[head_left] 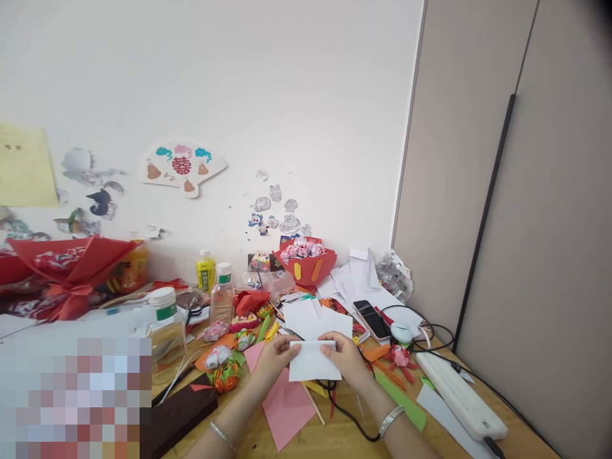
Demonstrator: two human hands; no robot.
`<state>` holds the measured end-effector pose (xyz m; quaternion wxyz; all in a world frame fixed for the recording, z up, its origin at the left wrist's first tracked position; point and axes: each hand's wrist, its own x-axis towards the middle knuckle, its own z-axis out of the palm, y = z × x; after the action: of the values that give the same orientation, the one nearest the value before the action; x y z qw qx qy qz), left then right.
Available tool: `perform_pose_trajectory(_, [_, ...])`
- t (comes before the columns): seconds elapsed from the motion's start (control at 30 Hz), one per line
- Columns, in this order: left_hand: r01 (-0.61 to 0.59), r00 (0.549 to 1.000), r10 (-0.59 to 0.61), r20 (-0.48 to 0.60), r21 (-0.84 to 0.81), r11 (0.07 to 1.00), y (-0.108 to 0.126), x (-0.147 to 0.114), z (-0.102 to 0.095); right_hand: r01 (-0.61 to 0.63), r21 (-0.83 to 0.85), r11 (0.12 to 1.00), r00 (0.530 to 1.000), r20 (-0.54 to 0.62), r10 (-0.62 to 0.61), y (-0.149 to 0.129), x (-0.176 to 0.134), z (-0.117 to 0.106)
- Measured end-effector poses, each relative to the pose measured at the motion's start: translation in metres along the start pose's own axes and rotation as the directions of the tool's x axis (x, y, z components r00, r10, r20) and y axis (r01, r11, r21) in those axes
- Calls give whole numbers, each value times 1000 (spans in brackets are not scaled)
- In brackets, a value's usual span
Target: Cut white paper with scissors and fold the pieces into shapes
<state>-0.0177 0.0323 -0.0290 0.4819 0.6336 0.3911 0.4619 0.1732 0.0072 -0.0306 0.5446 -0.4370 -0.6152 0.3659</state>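
Over a cluttered table (337, 441), both hands (275, 358) (348, 360) pinch white paper (314, 363) by its upper corners, between them.

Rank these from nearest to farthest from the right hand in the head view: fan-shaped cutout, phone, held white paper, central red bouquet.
1. Held white paper, pinched by the right hand
2. Phone, just beyond, to the right
3. Central red bouquet, farther back, near the wall
4. Fan-shaped cutout, on the wall, left

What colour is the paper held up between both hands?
The held paper is white; it shows best in the head view.
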Motion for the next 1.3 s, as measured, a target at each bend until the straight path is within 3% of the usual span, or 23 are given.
perform_pose_trajectory(0.33, [-72, 990, 83, -111, 94, 993, 9, -4, 2, 0, 32, 999, 1000, 9, -1, 1, 1, 0])
perform_pose_trajectory(0.6, [-95, 986, 110, -121, 123, 988, 8, -3, 3, 13, 12, 1000, 1000, -4, -13, 5, 5, 0])
perform_pose_trajectory(0.73, [-85, 993, 97, -70, 158, 984, 11, -8, 4, 52, -185, 981, 999, 13, -51, -1, 2, -3])
perform_pose_trajectory(0.83, [-88, 994, 101, -49, 219, 972, 14, -12, 9, 218, -461, 860, 976, 112, -187, -10, -3, -5])
perform_pose_trajectory(0.9, [-101, 993, 115, -39, 261, 960, 16, -14, 12, 301, -556, 775, 953, 190, -235, -14, -7, -3])
perform_pose_trajectory(1.0, [-104, 993, 115, -22, 280, 954, 18, -15, 14, 297, -596, 746, 954, 222, -203, -15, -9, 1])
perform_pose_trajectory(1.3, [-37, 999, 33, 42, 119, 992, 21, -16, 14, 202, -540, 817, 968, 239, -82, -14, -8, 0])
